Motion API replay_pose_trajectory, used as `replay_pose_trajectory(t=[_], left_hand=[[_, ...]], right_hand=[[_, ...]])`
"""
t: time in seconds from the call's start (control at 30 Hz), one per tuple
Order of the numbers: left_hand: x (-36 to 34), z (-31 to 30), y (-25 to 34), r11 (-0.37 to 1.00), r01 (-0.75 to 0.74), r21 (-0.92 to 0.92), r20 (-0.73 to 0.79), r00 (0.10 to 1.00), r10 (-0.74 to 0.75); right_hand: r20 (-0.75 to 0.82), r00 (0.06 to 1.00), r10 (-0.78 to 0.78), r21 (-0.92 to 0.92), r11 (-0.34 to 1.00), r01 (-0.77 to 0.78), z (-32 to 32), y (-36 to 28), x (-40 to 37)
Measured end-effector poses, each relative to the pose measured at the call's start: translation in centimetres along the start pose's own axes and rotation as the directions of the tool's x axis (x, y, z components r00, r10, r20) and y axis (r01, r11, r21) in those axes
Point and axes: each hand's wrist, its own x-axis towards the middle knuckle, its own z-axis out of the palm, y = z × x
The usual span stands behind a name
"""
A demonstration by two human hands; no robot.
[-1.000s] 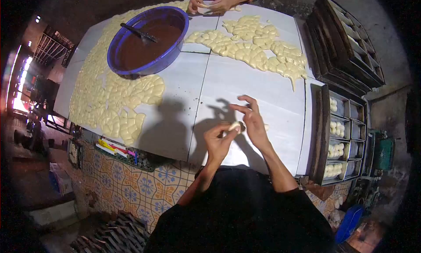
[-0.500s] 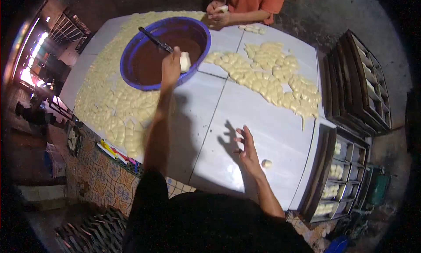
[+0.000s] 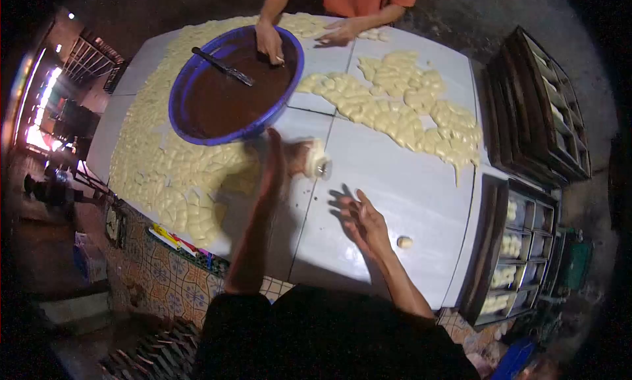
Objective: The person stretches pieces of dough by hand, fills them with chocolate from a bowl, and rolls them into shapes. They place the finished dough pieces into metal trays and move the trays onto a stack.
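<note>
My left hand [image 3: 282, 161], partly smeared by motion, is just past the near right rim of a blue basin [image 3: 220, 140]. It is closed on a pale piece of dough [image 3: 318, 155], also blurred. The basin holds brown filling [image 3: 220, 107], and a dark-handled spatula [image 3: 222, 66] lies across it. Lower right, my right hand [image 3: 366, 224] hovers over the white table with fingers apart and nothing in them. A small filled dough ball [image 3: 405, 242] rests to its right.
Pale dough pieces [image 3: 401, 116] cover parts of the tiled table [image 3: 395, 182]. Across it, a co-worker's hand [image 3: 269, 45] reaches into the basin. Wooden trays [image 3: 510, 248] with dough rolls stand at the right, beside stacked trays [image 3: 526, 110].
My left hand has moved from above the basin toward me and right with the dough, away from the spatula. The co-worker's hand has reached into the basin. My right hand shifted slightly.
</note>
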Motion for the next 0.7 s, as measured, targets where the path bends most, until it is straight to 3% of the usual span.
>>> replay_pose_trajectory(t=[0.03,0.07,0.1,0.17,0.2,0.23,0.27,0.3,0.33,0.4,0.43,0.5,0.57,0.6,0.63,0.7], left_hand=[[-2.5,2.4,-1.9,0.968,0.115,-0.224,0.138,0.987,-0.085],[-5.1,4.7,-3.8,0.909,0.202,-0.364,0.210,0.969,-0.132],[-7.4,6.5,-5.5,0.864,0.223,-0.452,0.277,0.956,-0.102],[-9.8,8.1,-9.1,0.912,0.121,-0.391,0.020,0.992,-0.124],[-11.2,9.7,-7.9,0.955,0.104,-0.277,-0.070,0.989,-0.128],[-12.4,10.6,-7.2,0.949,0.171,-0.265,-0.137,0.967,-0.213],[-13.2,10.9,-8.2,0.968,0.120,-0.222,-0.101,0.984,-0.145],[-14.0,11.2,-9.0,0.981,0.067,-0.180,-0.059,0.995,-0.079],[-14.6,11.3,-9.4,1.000,-0.021,0.010,-0.042,0.999,0.021],[-15.4,11.4,-9.4,0.902,-0.220,0.372,0.063,0.975,0.212],[-15.5,11.6,-10.5,0.984,-0.109,0.143,0.068,0.993,0.100],[-16.2,12.5,-10.9,0.988,-0.104,0.118,0.148,0.985,0.086],[-17.2,13.7,-10.5,0.998,-0.040,-0.045,0.172,0.984,0.047],[-17.6,14.1,-10.4,0.992,0.000,-0.127,0.180,0.983,0.023],[-17.5,14.2,-11.1,0.995,0.009,-0.097,0.184,0.983,0.009],[-17.2,14.2,-12.4,0.999,0.028,-0.042,0.177,0.984,-0.020]], right_hand=[[0.018,0.994,0.105,0.202,0.974,-0.107,0.0,-0.1,0.1],[-0.001,0.993,0.116,0.297,0.948,-0.110,0.6,0.0,0.1],[-0.094,0.986,0.135,0.178,0.977,-0.117,0.4,-0.1,-0.6],[-0.274,0.952,0.139,-0.065,0.985,-0.162,-0.1,-0.2,-2.0],[-0.289,0.957,-0.034,-0.304,0.951,-0.059,0.5,-0.4,-3.0],[-0.296,0.933,-0.205,-0.533,0.846,0.017,1.1,-0.7,-4.0],[-0.081,0.894,-0.441,-0.812,0.549,0.197,0.9,-0.4,-5.0],[0.201,0.803,-0.561,-0.932,0.142,0.333,0.8,-0.3,-6.0],[0.279,0.796,-0.537,-0.932,0.048,0.359,0.5,-0.6,-7.1],[0.328,0.781,-0.532,-0.892,0.097,0.441,-0.7,-1.2,-8.3],[0.350,0.770,-0.534,-0.870,0.120,0.478,-1.0,-1.7,-8.7],[0.236,0.797,-0.555,-0.810,0.340,0.477,-1.2,-3.1,-9.9],[0.085,0.839,-0.537,-0.690,0.576,0.439,-1.1,-3.7,-10.9],[0.143,0.827,-0.543,-0.695,0.540,0.475,-1.0,-4.0,-11.4],[0.196,0.828,-0.526,-0.768,0.443,0.463,0.6,-4.8,-12.6],[0.232,0.860,-0.454,-0.826,0.375,0.421,-1.1,-3.3,-13.7]])
